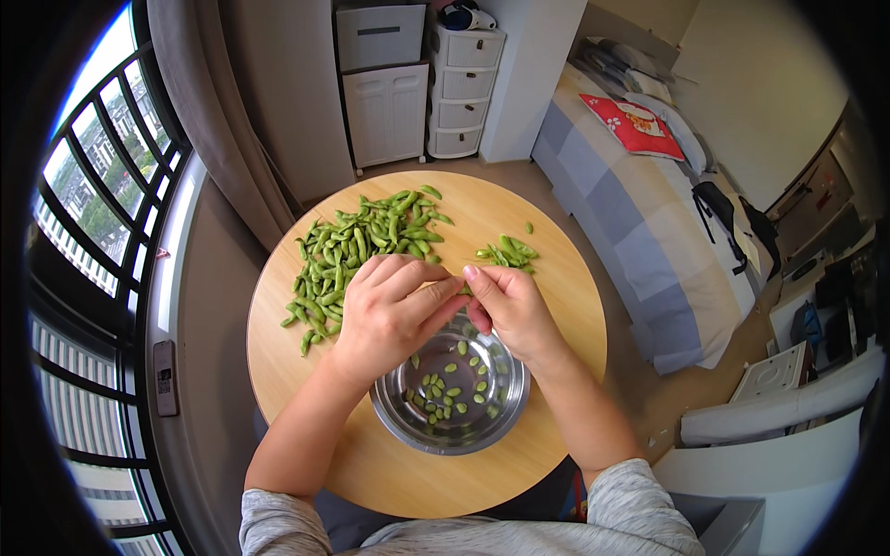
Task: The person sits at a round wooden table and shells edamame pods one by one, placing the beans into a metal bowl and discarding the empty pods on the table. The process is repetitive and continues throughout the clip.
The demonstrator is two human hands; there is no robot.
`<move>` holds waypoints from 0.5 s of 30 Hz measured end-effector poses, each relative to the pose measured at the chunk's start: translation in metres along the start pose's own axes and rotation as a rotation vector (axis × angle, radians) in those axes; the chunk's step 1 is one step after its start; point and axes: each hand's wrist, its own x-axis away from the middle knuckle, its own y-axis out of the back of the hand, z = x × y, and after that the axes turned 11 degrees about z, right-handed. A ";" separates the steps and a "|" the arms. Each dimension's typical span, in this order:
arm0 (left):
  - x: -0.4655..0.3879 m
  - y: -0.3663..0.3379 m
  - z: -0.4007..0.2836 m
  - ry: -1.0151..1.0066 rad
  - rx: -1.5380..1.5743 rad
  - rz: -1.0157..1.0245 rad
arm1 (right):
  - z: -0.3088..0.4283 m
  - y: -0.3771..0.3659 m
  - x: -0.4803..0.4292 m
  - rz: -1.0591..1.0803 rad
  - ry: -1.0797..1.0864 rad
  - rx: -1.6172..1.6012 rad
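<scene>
Between them, my left hand [396, 306] and my right hand [511, 302] pinch a green soybean pod [465, 289], mostly hidden by the fingertips. Below them stands a round stainless steel bowl [450, 445] with shelled green soybeans [435, 389] scattered over its bottom. A large heap of unshelled green pods [361, 240] lies on the round wooden table [424, 486], beyond and to the left of my left hand. A smaller pile of green pods or shells [511, 251] lies just beyond my right hand, with one small green piece [529, 227] apart from it.
A bed [626, 229] with a red cushion [633, 126] stands to the right of the table. White drawers [464, 90] and a storage cabinet [386, 111] are beyond it. A barred window and a curtain [229, 118] are at the left, with a phone [165, 379] on the ledge.
</scene>
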 end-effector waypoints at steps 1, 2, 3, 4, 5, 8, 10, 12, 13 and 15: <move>0.001 0.000 0.000 0.028 0.024 0.019 | 0.001 0.001 0.000 0.011 -0.008 -0.021; 0.001 -0.001 0.002 0.032 0.071 0.012 | 0.002 0.002 0.000 0.034 -0.023 -0.045; 0.001 -0.001 0.004 0.045 0.120 0.015 | 0.004 0.004 0.001 0.056 -0.046 -0.065; 0.002 -0.002 0.006 0.057 0.168 0.017 | 0.006 0.004 0.001 0.078 -0.068 -0.085; 0.002 -0.003 0.007 0.058 0.176 0.015 | 0.008 0.003 0.002 0.086 -0.067 -0.079; 0.004 -0.005 0.010 0.077 0.235 0.012 | 0.014 0.002 0.003 0.102 -0.059 -0.059; 0.004 -0.006 0.009 0.107 0.329 0.018 | 0.015 0.004 0.003 0.095 -0.052 -0.048; 0.004 -0.004 0.009 0.174 0.442 0.034 | 0.015 0.010 0.004 0.078 -0.020 0.051; 0.005 -0.002 0.010 0.208 0.500 0.041 | 0.014 0.015 0.004 0.069 -0.005 0.100; 0.005 0.006 0.014 0.198 0.588 0.155 | 0.010 0.026 0.000 -0.049 0.043 0.157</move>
